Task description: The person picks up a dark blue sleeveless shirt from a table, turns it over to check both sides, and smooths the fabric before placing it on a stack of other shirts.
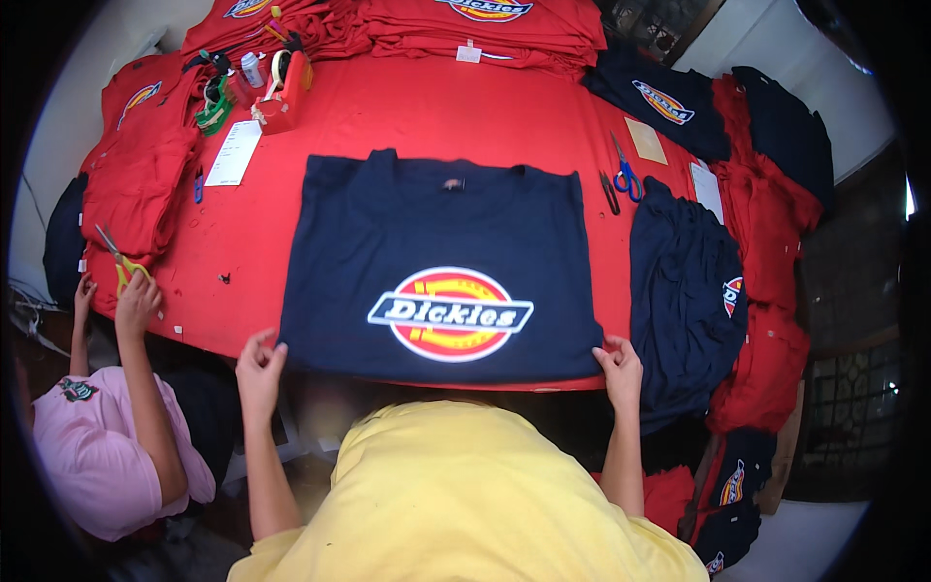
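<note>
A navy T-shirt (524, 233) with a red, yellow and white chest print lies flat in front of me, its neckline toward the far side. Its sides look folded in to a near-rectangle. My left hand (259, 373) pinches the near left corner of the shirt. At the near right corner, my right hand (621, 369) has thumb and fingers closed on the cloth. The near edge between both hands runs along the table's front edge.
The table (427, 107) has a red cover. Red shirt stacks (495, 39) stand at the back. A tape dispenser (283, 95) and box cutter (199, 184) lie left; blue scissors (626, 179) and a crumpled navy shirt (679, 291) right. At left, another person's hand (139, 303) holds yellow scissors (124, 264).
</note>
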Tool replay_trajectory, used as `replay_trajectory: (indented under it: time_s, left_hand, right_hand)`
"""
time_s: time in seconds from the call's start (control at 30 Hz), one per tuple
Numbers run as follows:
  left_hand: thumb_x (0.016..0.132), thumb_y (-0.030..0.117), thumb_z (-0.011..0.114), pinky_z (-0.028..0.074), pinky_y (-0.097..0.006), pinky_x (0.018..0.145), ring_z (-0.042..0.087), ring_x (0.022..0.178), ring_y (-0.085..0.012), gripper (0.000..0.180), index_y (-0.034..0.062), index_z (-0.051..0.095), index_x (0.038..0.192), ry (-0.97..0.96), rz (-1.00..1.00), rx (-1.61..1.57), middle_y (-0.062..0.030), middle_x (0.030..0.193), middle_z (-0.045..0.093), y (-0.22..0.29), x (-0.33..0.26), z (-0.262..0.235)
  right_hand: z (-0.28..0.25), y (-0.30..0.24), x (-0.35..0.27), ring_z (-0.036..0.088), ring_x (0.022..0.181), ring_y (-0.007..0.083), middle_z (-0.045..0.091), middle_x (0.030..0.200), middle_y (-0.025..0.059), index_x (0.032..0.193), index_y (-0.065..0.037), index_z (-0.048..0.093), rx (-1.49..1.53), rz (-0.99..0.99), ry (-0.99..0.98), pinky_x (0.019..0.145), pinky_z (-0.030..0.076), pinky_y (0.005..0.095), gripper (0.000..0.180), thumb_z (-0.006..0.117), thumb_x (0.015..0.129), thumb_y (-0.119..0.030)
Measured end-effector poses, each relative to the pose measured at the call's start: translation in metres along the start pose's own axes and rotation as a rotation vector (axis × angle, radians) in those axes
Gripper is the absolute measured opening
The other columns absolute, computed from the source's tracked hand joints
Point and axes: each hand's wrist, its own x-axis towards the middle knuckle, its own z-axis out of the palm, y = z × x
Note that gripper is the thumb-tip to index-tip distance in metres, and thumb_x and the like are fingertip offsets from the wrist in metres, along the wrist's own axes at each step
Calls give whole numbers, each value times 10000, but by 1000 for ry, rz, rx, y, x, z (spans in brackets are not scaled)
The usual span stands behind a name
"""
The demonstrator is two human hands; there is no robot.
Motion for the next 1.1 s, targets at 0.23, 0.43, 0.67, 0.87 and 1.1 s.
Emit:
replay_trajectory:
  time_s: [0.23,0.43,0.67,0.87,1.1]
  left_hand:
    - [770,179,744,361,-378,857,526,825,-237,288,60,620,1001,68,4,584,-45,751,546,-9,-29,-2]
    - [873,166,643,453,-391,857,580,986,-312,229,5,626,1035,76,462,444,-133,974,618,56,37,34]
    - [884,346,627,490,-409,739,643,826,-330,356,-3,650,949,-45,186,395,-162,858,660,94,164,114]
    - [864,365,673,449,-293,610,583,634,-167,379,-11,628,876,-69,113,90,-69,677,604,80,162,122]
    - [898,305,647,467,-273,709,605,812,-141,319,44,615,1078,-489,-253,-586,-54,913,646,70,159,105]
  right_hand:
    - [-24,-15,-4,631,711,289,638,683,131,821,-17,633,-432,32,-234,657,478,392,226,763,751,-187]
    - [-5,-70,69,586,825,376,608,847,180,892,13,621,-283,-536,-50,746,456,435,143,554,902,-113]
    - [62,-158,151,631,924,379,675,936,192,890,-11,656,-523,-199,14,809,484,458,393,588,887,-398]
    - [74,-87,170,652,835,208,696,862,97,910,-25,674,231,-1,-169,762,491,360,289,681,858,-309]
    - [72,-72,172,579,1082,217,635,1138,116,1198,15,584,991,169,-713,933,451,348,460,566,952,-373]
